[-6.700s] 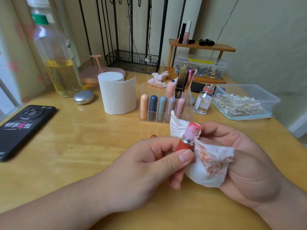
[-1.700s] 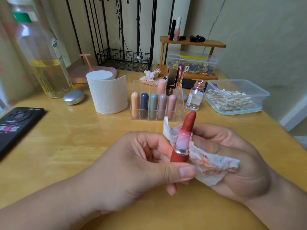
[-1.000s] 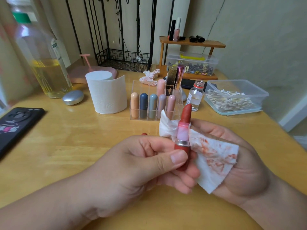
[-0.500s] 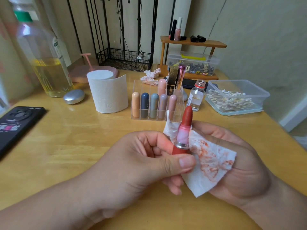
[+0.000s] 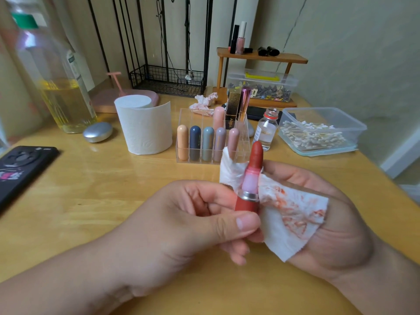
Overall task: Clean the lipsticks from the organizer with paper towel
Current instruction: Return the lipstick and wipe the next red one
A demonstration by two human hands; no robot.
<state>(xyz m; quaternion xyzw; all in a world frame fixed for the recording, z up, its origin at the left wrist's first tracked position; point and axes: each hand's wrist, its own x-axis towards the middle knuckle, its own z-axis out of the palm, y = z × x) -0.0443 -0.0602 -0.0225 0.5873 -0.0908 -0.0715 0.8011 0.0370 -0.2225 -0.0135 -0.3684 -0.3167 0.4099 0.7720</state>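
My left hand [image 5: 181, 226] grips the red base of an uncapped lipstick [image 5: 251, 180], holding it upright with its red bullet extended. Behind and beside it lies a white paper towel [image 5: 286, 214] smeared with red, draped over the fingers of my right hand [image 5: 325, 223], which holds the towel against the lipstick's pale pink inner tube. Just beyond my hands stands the clear acrylic organizer [image 5: 195, 161] with several capped pastel lipsticks and two taller tubes at its back.
On the wooden table are a toilet paper roll [image 5: 144, 127], a small glass bottle [image 5: 267, 130], a plastic box of cotton swabs [image 5: 318, 133], a crumpled stained tissue [image 5: 204, 102], an oil bottle [image 5: 56, 87], a silver pebble [image 5: 97, 132] and a phone [image 5: 20, 164].
The lipstick bullet has been twisted out longer since the earliest frame. In the last second my hands rose slightly and the towel shifted along the inner tube.
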